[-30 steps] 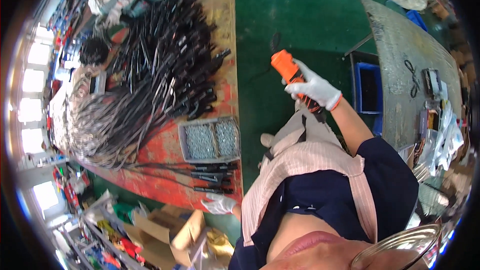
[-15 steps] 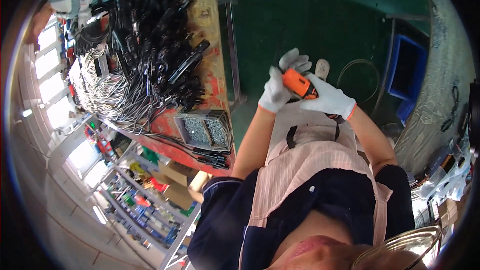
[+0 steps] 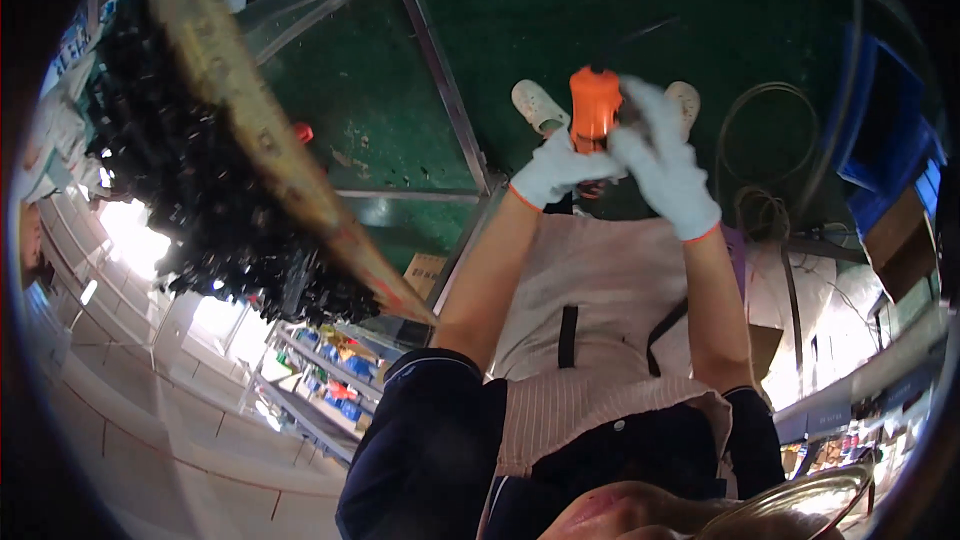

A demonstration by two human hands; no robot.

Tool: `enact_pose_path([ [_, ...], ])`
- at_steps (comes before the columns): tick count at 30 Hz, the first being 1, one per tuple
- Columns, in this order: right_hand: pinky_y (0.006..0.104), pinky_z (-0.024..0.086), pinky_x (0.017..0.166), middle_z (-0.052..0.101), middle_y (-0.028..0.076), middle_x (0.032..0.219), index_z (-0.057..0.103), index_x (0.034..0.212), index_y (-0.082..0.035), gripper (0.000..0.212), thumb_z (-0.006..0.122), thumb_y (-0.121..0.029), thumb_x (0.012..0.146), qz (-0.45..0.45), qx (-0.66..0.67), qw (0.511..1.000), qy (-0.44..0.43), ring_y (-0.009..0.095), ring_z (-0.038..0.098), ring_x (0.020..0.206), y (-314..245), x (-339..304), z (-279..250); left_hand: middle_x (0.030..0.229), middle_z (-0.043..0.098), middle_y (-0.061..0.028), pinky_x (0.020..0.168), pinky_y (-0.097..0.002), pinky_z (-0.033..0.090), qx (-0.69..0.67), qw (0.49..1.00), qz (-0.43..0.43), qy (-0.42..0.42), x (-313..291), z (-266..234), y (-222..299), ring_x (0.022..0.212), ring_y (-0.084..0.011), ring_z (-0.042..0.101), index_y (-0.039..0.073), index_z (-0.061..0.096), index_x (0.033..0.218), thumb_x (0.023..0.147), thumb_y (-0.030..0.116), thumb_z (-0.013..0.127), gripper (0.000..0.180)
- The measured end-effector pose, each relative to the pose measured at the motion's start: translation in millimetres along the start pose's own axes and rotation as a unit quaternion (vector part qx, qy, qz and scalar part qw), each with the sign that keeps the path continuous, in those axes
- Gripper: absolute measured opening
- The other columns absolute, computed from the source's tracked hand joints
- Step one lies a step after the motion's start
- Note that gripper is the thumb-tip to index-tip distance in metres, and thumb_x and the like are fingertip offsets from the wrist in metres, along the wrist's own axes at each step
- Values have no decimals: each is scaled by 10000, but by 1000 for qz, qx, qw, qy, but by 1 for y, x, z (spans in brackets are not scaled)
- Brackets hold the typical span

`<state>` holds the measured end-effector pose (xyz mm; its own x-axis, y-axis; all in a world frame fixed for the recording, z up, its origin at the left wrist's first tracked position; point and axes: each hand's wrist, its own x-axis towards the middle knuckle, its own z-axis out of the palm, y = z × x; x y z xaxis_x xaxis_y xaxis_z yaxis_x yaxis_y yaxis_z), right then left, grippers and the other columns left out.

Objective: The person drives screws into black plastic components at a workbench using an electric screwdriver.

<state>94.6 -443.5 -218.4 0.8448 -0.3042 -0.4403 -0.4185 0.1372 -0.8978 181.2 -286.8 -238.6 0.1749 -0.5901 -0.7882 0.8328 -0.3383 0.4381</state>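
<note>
Left fingers: my gloved left hand [image 3: 560,168] is wrapped around the lower body of the orange tool [image 3: 594,105]; the fingers are closed on it from the left side.
Right fingers: my gloved right hand [image 3: 662,162] is raised against the right side of the tool, fingers [image 3: 640,100] reaching up past its top. The hand is blurred, so I cannot tell whether these fingers grip the tool or only touch it.
Tool: orange, roughly cylindrical, held upright between both hands in front of my chest, above the floor and well apart from the tabletop. A thin dark cord [image 3: 640,35] leaves its top end.
Gloves: white knit with an orange cuff edge on each wrist.
Forearms: bare, rising from dark blue sleeves [image 3: 430,420] to meet at the tool.
Apron: pale pink striped apron [image 3: 600,300] with dark straps, directly below the hands.
Shoes: two white shoes [image 3: 538,105] on the floor, seen just behind the tool, one to each side of it.
Floor: green floor [image 3: 400,110] under and around the hands.
Hose: a coiled hose [image 3: 760,140] lies on the floor to my right.
Tabletop: a long tabletop [image 3: 250,130] runs diagonally on my left, its edge worn.
Load: a dense heap of black parts [image 3: 180,190] covers the tabletop.
Crate: a blue crate [image 3: 890,120] stands at the far right.
</note>
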Motion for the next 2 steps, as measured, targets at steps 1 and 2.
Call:
enact_pose_path([
  [1,332,464,934,409,134,1358,443,1375,-88,566,668,-230,875,33,-35,998,37,262,516,1176,22,14,-4,1029,627,-21,767,-309,518,-26,995,-94,20,4,-23,-3,901,-124,614,62,453,1358,734,126,783,710],
  [2,332,464,934,409,134,1358,443,1375,-88,566,668,-230,875,43,-26,998,27,262,516,1176,41,21,7,996,636,-20,764,-296,520,41,991,-91,87,14,-57,-20,839,-127,631,51,484,1335,760,165,788,660],
])
